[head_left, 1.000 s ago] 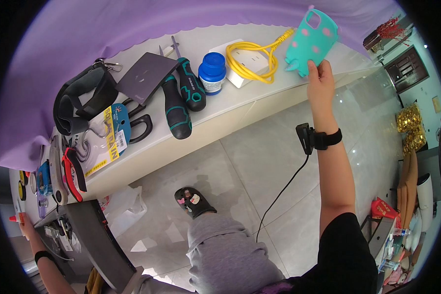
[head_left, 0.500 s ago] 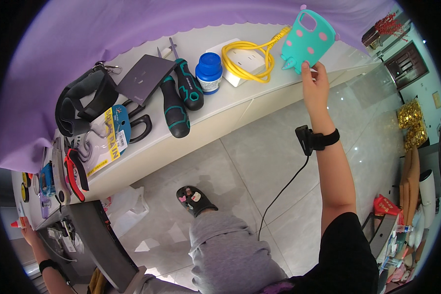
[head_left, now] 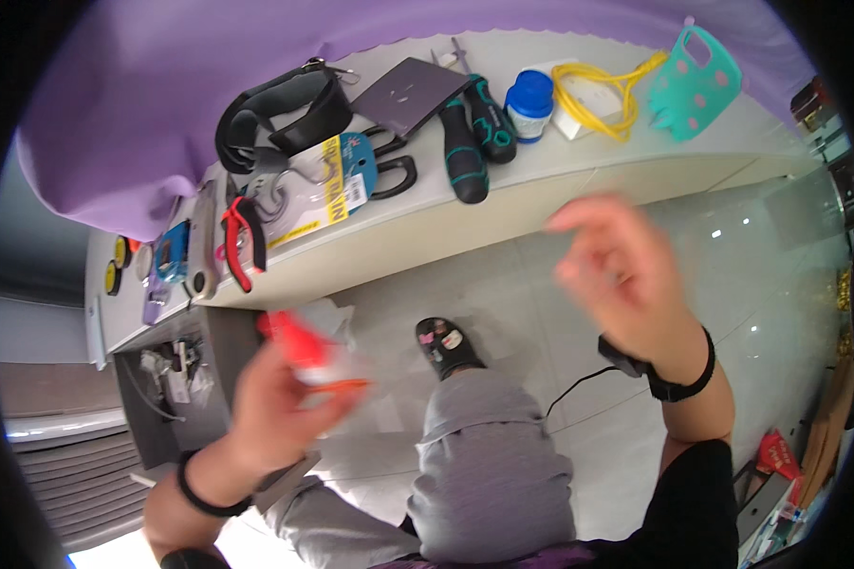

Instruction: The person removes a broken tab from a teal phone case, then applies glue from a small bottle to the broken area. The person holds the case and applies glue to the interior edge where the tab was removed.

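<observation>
My left hand [head_left: 280, 408] is closed around a small red-and-white object with an orange part [head_left: 304, 343], too smeared by motion to name its kind. It is held above the floor in front of the shelf. My right hand [head_left: 626, 275] hangs in the air at the right, blurred, its fingers loosely curled and apart with nothing visible in them. Beyond it, a turquoise phone case [head_left: 695, 90] with pink spots leans at the far right end of the shelf. Beside that case lie a coiled yellow cable [head_left: 626, 119] on a white box and a blue-capped bottle [head_left: 529, 106].
On the white shelf [head_left: 531, 185] are two screwdrivers [head_left: 465, 156], a dark flat box [head_left: 410, 95], a black strap [head_left: 318, 119], packaged hooks [head_left: 327, 190] with black-handled scissors [head_left: 397, 175], and red pliers [head_left: 244, 242]. Below stands an open grey cabinet [head_left: 223, 360].
My right hand has let go of the phone case and drawn back toward me. My left hand has come from the far left toward the middle, carrying the red-and-white object. The view has shifted left.
</observation>
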Demonstrator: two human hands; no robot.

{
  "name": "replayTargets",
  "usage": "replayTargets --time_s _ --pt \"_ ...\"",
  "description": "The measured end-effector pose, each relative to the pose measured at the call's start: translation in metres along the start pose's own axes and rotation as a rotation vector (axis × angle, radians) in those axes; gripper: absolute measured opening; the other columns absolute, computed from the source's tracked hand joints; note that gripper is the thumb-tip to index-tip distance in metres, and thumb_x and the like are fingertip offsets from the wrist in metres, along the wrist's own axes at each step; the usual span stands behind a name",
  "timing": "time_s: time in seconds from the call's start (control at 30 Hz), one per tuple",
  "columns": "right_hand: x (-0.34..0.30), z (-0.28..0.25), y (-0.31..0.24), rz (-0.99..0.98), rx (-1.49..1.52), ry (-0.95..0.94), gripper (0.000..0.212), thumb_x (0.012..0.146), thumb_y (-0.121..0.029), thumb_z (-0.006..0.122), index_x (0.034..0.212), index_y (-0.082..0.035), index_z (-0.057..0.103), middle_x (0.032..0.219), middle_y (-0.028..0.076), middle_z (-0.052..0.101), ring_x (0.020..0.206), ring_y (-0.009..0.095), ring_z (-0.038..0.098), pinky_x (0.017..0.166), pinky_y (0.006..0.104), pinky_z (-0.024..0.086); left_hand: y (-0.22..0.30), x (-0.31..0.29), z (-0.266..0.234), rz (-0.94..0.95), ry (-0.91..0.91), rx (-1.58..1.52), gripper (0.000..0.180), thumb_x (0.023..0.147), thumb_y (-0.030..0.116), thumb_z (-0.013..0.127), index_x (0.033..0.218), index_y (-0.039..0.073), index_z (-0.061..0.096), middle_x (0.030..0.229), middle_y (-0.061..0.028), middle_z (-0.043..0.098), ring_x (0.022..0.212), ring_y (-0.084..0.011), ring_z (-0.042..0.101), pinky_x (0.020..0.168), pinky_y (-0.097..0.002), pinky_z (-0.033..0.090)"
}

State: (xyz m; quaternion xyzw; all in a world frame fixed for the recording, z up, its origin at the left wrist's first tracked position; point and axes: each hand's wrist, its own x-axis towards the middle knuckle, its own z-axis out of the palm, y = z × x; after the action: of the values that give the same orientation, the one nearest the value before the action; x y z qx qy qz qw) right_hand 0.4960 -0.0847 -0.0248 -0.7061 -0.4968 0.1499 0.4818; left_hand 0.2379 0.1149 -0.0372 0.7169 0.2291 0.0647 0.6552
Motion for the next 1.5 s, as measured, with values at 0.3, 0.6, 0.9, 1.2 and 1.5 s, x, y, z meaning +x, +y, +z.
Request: replayTargets --time_s 0.3,0.6,0.9,1.2,1.5 --pt "-0.005 0.047 -0.019 0.105 0.199 -0.264 0.028 0.086 -0.016 0.068 0.104 -0.001 0.052 0.056 0.004 0.055 0.042 0.010 0.040 0.042 0.0250 0.031 0.007 0.030 0.059 0.051 -0.189 0.381 0.028 0.076 0.006 0.073 0.093 0.005 0.050 0.085 -0.0061 0.060 0.076 -0.0144 0.064 0.060 -0.0268 0.051" --pt "0.002 0.046 -0.014 0.140 -0.074 -0.212 0.046 0.093 -0.030 0.055 0.056 -0.004 0.060 0.046 0.008 0.050 0.038 0.020 0.044 0.040 0.0335 0.033 0.015 0.027 0.059 0.277 -0.062 0.710 0.029 0.081 0.011 0.068 0.102 0.006 0.048 0.084 -0.0153 0.061 0.067 -0.0318 0.062 0.059 -0.0359 0.050" --pt "-0.013 0.058 -0.015 -0.476 -0.258 -0.036 0.033 0.081 -0.008 0.057 0.049 -0.009 0.049 0.043 0.004 0.041 0.034 0.023 0.041 0.033 0.0351 0.029 0.028 0.023 0.053 0.137 -0.395 0.542 0.032 0.086 0.031 0.067 0.104 0.006 0.057 0.077 -0.0116 0.063 0.068 -0.0276 0.063 0.060 -0.0341 0.048" --pt "-0.013 0.067 -0.012 -0.426 -0.280 -0.099 0.039 0.085 -0.016 0.058 0.048 -0.007 0.047 0.044 0.008 0.045 0.037 0.027 0.045 0.035 0.0380 0.032 0.024 0.032 0.044 -0.089 -0.569 0.402 0.029 0.086 0.026 0.066 0.104 0.006 0.056 0.075 -0.0110 0.063 0.068 -0.0271 0.062 0.059 -0.0342 0.047" --pt "0.004 0.031 -0.011 0.022 -0.116 -0.636 0.016 0.088 -0.018 0.057 0.091 -0.002 0.056 0.076 0.016 0.058 0.072 0.036 0.057 0.060 0.0425 0.045 0.020 0.044 0.045 0.653 -0.090 1.245 0.037 0.074 0.023 0.071 0.103 0.008 0.053 0.072 -0.0051 0.049 0.057 -0.0211 0.057 0.047 -0.0322 0.043"
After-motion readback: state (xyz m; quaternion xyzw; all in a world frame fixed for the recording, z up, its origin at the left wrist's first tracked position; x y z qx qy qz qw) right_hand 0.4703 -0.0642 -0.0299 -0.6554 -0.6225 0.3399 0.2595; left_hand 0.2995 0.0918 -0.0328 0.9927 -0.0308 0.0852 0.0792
